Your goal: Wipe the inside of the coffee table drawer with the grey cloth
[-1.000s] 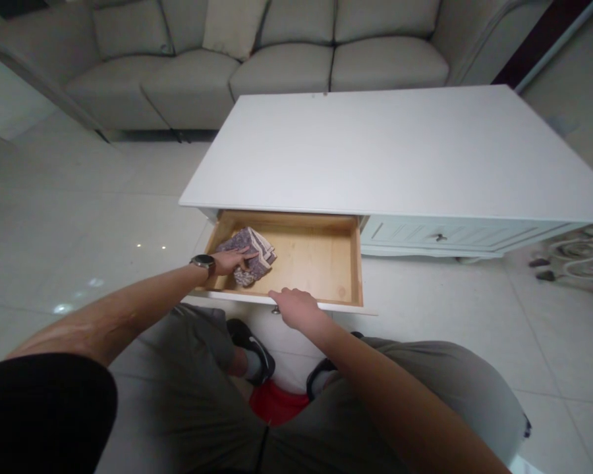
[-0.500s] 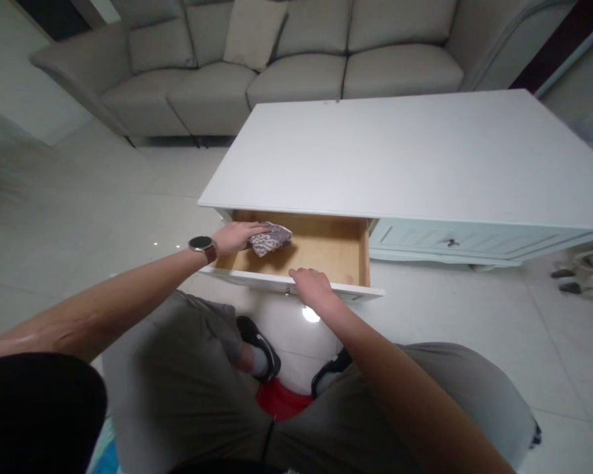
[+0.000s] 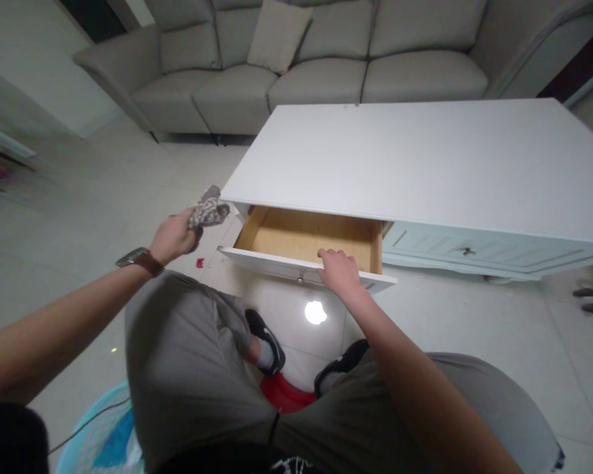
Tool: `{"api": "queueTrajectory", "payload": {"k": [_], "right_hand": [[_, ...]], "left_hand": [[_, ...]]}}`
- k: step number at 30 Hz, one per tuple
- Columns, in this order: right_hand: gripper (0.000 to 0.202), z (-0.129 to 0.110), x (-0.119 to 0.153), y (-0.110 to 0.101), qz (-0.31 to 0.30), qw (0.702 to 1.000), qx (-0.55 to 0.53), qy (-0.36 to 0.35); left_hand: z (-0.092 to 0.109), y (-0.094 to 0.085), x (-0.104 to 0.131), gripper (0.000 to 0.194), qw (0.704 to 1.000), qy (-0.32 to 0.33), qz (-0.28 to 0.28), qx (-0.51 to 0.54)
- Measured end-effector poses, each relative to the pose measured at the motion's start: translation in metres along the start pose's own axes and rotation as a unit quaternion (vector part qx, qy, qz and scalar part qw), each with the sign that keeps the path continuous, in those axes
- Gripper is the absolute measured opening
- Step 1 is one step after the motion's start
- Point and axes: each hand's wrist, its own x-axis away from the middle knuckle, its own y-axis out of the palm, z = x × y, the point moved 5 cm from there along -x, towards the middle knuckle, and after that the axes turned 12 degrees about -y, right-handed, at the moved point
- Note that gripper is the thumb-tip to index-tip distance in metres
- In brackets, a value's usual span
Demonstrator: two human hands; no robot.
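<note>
My left hand (image 3: 174,236), with a watch on its wrist, is closed on a crumpled grey-and-white patterned cloth (image 3: 208,212). Hand and cloth hang over the floor, left of the white table (image 3: 400,158). A wooden drawer (image 3: 301,236) is pulled out from the table's front, and nothing shows inside it. My right hand (image 3: 339,268) has its fingers hooked over the top edge of the drawer's white front panel, right of the small knob (image 3: 300,278).
Behind the table stands a grey sofa (image 3: 321,79) with a light cushion (image 3: 279,36). At lower left is a light-blue basket (image 3: 72,447) with a cord across it. A red object (image 3: 284,394) lies between my feet. A small red scrap (image 3: 200,263) is on the floor.
My left hand has lifted the cloth out of the drawer and moved left, past the table's corner. The drawer is slightly further in, with my right hand still on its front.
</note>
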Motion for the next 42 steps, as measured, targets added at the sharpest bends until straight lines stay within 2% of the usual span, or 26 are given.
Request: {"api": "queueTrajectory", "payload": {"k": [2,3,5,7,9,11,13,15,19,22,24,26,28,29,31,35,37,40,42], "right_hand": [[0.035,0.002,0.004,-0.01,0.004,1.0,-0.002,0.007],[0.036,0.003,0.006,-0.014,0.004,1.0,0.001,0.014],[0.037,0.01,0.011,-0.019,-0.013,1.0,0.002,0.027],[0.038,0.02,0.016,-0.022,-0.039,0.998,-0.006,0.045],[0.04,0.033,0.023,-0.025,-0.053,0.996,-0.014,0.065],[0.042,0.047,0.03,-0.03,-0.05,0.995,-0.015,0.088],[0.042,0.06,0.035,-0.035,-0.037,0.993,-0.018,0.108],[0.041,0.069,0.037,-0.04,-0.017,0.992,-0.024,0.124],[0.035,0.083,0.037,-0.057,0.065,0.986,-0.039,0.147],[0.03,0.093,0.039,-0.071,0.136,0.976,-0.058,0.157],[0.029,0.098,0.041,-0.077,0.165,0.971,-0.061,0.165],[0.029,0.101,0.042,-0.077,0.174,0.969,-0.062,0.163],[0.029,0.1,0.041,-0.075,0.171,0.971,-0.067,0.154],[0.029,0.099,0.04,-0.074,0.169,0.972,-0.07,0.15],[0.029,0.097,0.039,-0.073,0.168,0.972,-0.074,0.147],[0.027,0.09,0.039,-0.076,0.169,0.971,-0.079,0.147],[0.026,0.087,0.04,-0.078,0.167,0.971,-0.083,0.147],[0.027,0.083,0.042,-0.078,0.16,0.973,-0.08,0.148],[0.027,0.081,0.042,-0.077,0.155,0.975,-0.075,0.143]], "left_hand": [[-0.003,0.037,0.022,0.044,0.997,-0.008,-0.079,-0.011],[0.003,0.054,0.036,0.049,0.993,0.016,-0.116,0.001],[0.014,0.075,0.059,0.066,0.993,0.036,-0.102,0.034],[0.025,0.086,0.076,0.078,0.997,0.026,-0.059,0.05],[0.04,0.092,0.087,0.081,0.998,0.027,-0.035,0.05],[0.065,0.098,0.097,0.08,0.996,0.067,-0.038,0.048],[0.101,0.106,0.108,0.078,0.989,0.128,-0.046,0.054],[0.149,0.114,0.124,0.074,0.979,0.185,-0.036,0.075],[0.264,0.133,0.166,0.066,0.953,0.273,-0.013,0.128],[0.346,0.143,0.199,0.056,0.937,0.33,-0.003,0.118],[0.385,0.144,0.214,0.05,0.928,0.359,0.007,0.1],[0.403,0.144,0.22,0.048,0.924,0.372,0.011,0.085],[0.4,0.143,0.22,0.047,0.917,0.391,0.019,0.079],[0.391,0.142,0.217,0.047,0.913,0.4,0.023,0.079],[0.358,0.142,0.205,0.05,0.913,0.399,0.026,0.085],[0.255,0.136,0.163,0.062,0.953,0.294,-0.007,0.074],[0.196,0.128,0.14,0.071,0.976,0.208,-0.018,0.06],[0.112,0.114,0.108,0.079,0.997,0.052,0.01,0.061],[0.069,0.108,0.091,0.077,0.994,-0.034,0.043,0.094]]}}
